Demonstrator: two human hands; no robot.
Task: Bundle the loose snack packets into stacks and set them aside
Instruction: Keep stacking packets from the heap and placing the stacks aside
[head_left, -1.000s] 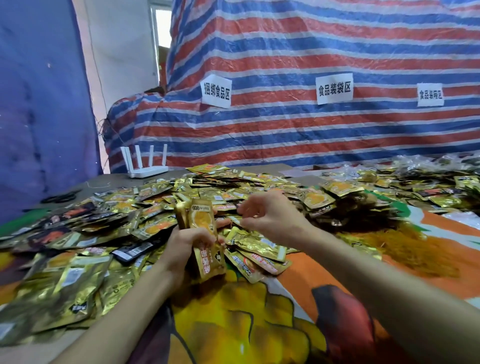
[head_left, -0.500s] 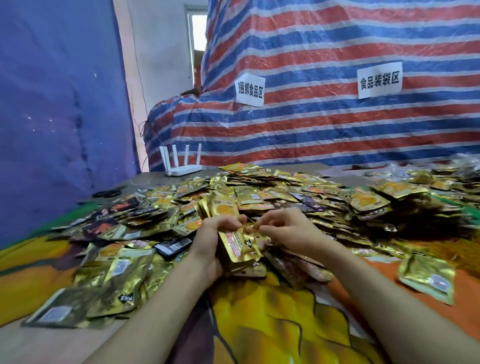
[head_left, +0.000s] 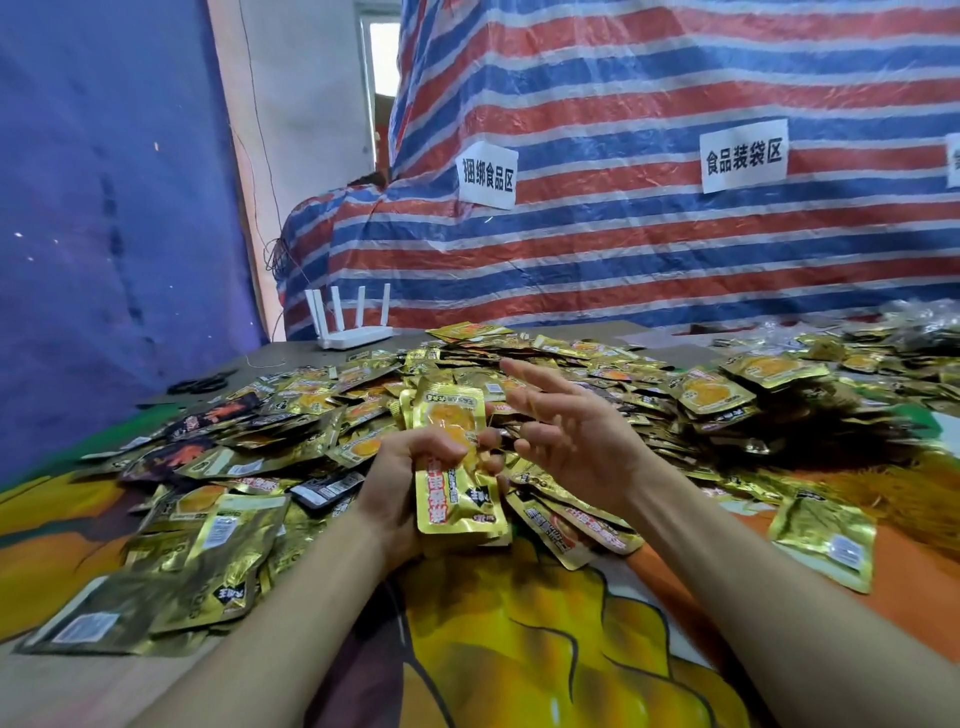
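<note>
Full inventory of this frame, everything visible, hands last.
stack: one, gold, upright in left hand
loose packets: many, mostly gold, a few black, heaped across the table
router: one, white, far left table edge
scissors: likely one pair, black, left of router
signs: three, white, on striped tarp, one cut off at the frame edge
striped tarp: one, red, blue and white, behind table
blue tarp: one, blue, left
cloth: one, yellow and orange, near table
left hand: grips stack
right hand: fingers spread, beside stack

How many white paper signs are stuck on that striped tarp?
3. The left sign sits lowest, the middle sign further right and higher, the right sign cut off by the picture's edge; more may lie out of view.
</note>
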